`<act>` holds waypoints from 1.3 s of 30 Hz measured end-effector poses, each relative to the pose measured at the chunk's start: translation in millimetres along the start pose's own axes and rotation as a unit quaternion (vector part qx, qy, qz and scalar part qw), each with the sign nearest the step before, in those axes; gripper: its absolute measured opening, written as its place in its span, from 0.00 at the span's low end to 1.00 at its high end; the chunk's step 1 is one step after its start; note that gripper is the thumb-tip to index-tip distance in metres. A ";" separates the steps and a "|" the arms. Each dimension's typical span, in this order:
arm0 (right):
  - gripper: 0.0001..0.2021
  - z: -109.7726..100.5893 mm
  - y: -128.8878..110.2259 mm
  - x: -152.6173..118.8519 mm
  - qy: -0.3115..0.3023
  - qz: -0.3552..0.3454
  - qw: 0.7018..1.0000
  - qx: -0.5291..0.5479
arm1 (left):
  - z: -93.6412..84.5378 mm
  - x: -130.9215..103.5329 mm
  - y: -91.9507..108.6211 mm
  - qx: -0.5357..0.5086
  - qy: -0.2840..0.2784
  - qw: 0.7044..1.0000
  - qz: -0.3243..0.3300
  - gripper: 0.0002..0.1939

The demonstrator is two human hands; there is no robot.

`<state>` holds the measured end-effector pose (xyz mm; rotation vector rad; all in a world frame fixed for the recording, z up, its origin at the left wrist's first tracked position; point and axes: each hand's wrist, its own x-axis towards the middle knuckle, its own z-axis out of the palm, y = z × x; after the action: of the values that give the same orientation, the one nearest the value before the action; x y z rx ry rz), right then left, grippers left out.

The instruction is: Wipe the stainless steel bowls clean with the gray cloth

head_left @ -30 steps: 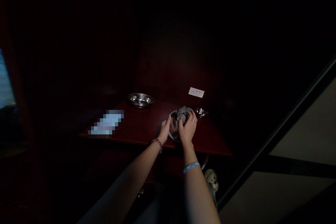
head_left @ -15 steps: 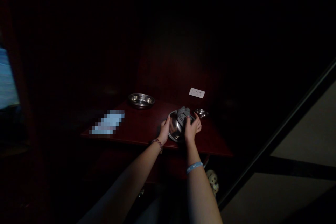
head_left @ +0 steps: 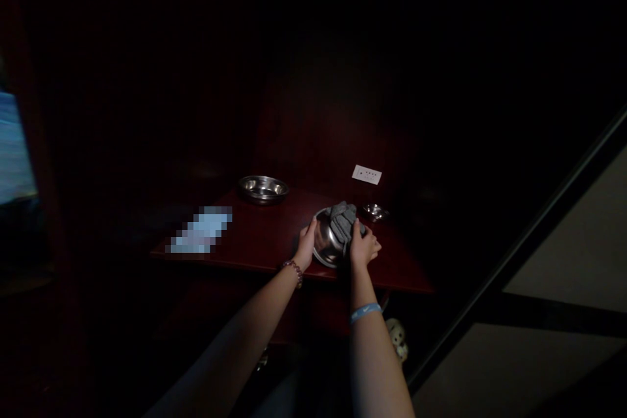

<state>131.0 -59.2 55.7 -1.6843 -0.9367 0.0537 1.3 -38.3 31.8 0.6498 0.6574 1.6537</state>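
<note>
A shiny metal bowl (head_left: 327,245) is held tilted over the front part of a dark red table (head_left: 274,235). My left hand (head_left: 306,245) grips its left rim, thumb on the near face and fingers out of sight behind. A bunched grey cloth (head_left: 342,221) lies against the bowl's upper right surface. My right hand (head_left: 363,246) is closed on this cloth, pressing it to the bowl with the thumb on top. A beaded bracelet circles the left wrist, a light blue band the right.
A wide metal basin (head_left: 263,189) rests at the table's back left. A smaller metal dish (head_left: 375,211) sits behind my right hand. Toward the left edge lies a blurred-out pale rectangle (head_left: 202,230). A white socket plate (head_left: 367,174) is on the back wall. Below right is a plush toy (head_left: 398,338).
My right hand has shifted slightly down and right along the bowl's edge with the cloth, its forefinger now curled in. My left hand keeps its hold on the rim.
</note>
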 end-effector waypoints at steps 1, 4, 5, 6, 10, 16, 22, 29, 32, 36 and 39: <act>0.29 -0.1 0.0 0.0 0.002 -0.005 1.000 -0.005 | 0.1 0.2 0.1 -0.001 0.000 1.000 -0.001 0.23; 0.22 -1.6 -2.0 -0.8 0.018 -0.030 0.999 -0.007 | 0.6 0.9 0.2 -0.009 -0.002 1.000 -0.002 0.22; 0.20 -2.4 -3.3 -1.3 0.023 -0.047 0.999 -0.004 | 0.5 1.5 -0.2 -0.010 -0.003 1.000 -0.002 0.21; 0.18 -3.5 -5.0 -1.9 0.027 -0.067 0.997 0.000 | 0.3 2.2 -0.7 -0.010 -0.004 1.000 -0.001 0.21; 0.15 -9.4 -13.7 -5.0 0.019 -0.139 0.990 0.005 | -1.9 6.8 -4.8 -0.007 -0.014 1.000 0.001 0.22; 0.12 -17.7 -22.8 -10.6 0.007 -0.190 0.981 -0.042 | -6.9 14.2 -11.9 -0.007 -0.021 1.000 0.022 0.25; 0.16 -19.7 -25.0 -13.4 -0.094 -0.178 0.978 -0.054 | -8.4 17.0 -13.6 -0.022 -0.018 0.999 0.016 0.22; 0.20 -24.6 -28.0 -14.6 -0.147 -0.094 0.984 -0.031 | -3.5 11.1 -7.5 -0.043 -0.005 0.999 0.003 0.15; 0.26 -28.1 -30.5 -15.5 -0.174 -0.085 0.981 -0.034 | -1.6 9.7 -5.2 -0.051 -0.002 0.999 0.002 0.15; 0.33 -29.1 -31.1 -13.9 -0.218 -0.105 0.969 -0.043 | -1.5 10.6 -4.2 -0.058 0.005 0.998 -0.008 0.14; 0.32 -25.1 -27.4 -10.6 -0.224 -0.118 0.967 -0.027 | -2.5 12.1 -4.8 -0.058 0.010 0.998 -0.011 0.14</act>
<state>121.1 -84.7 82.9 -1.6291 -1.4834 0.2602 0.7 -25.8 27.4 0.5409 0.5763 1.6671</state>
